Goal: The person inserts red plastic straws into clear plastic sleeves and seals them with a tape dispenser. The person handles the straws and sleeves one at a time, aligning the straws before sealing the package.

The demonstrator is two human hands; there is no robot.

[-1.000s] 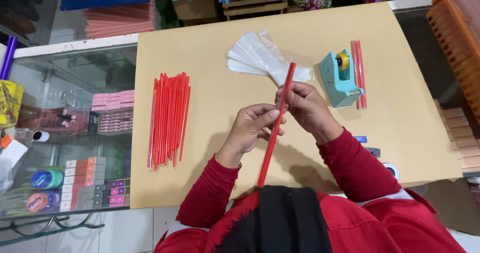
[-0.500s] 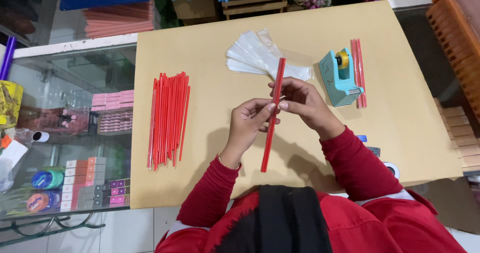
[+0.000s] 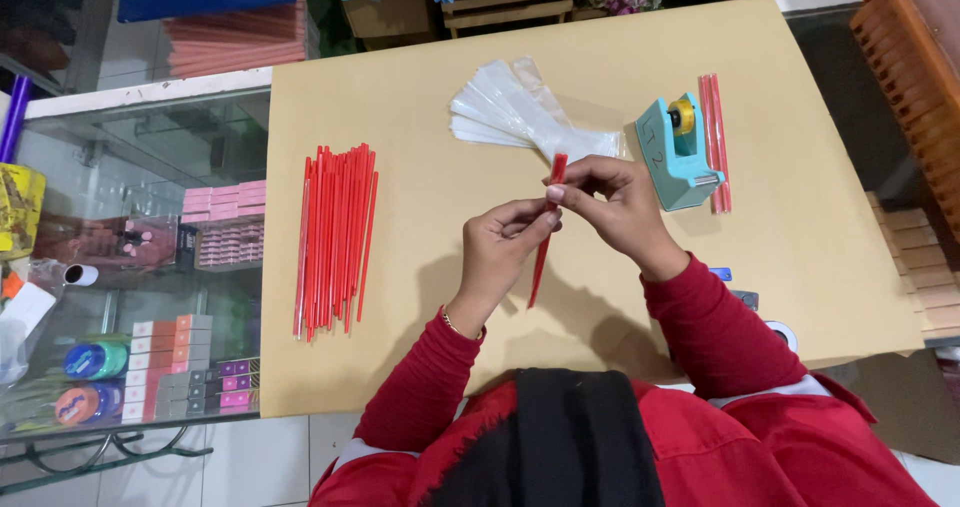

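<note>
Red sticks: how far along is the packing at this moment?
Done: a few red sticks lie right of the teal tape dispenser. In hand: left hand and right hand hold one red stick. Left: the big red bundle and clear sleeves.

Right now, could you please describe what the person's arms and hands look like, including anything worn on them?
Both arms are covered by long red sleeves that end at the wrists. The hands are bare, with no gloves. The left hand has a thin bracelet at the wrist, just beyond the cuff. The right hand shows no jewellery that I can make out.
</note>
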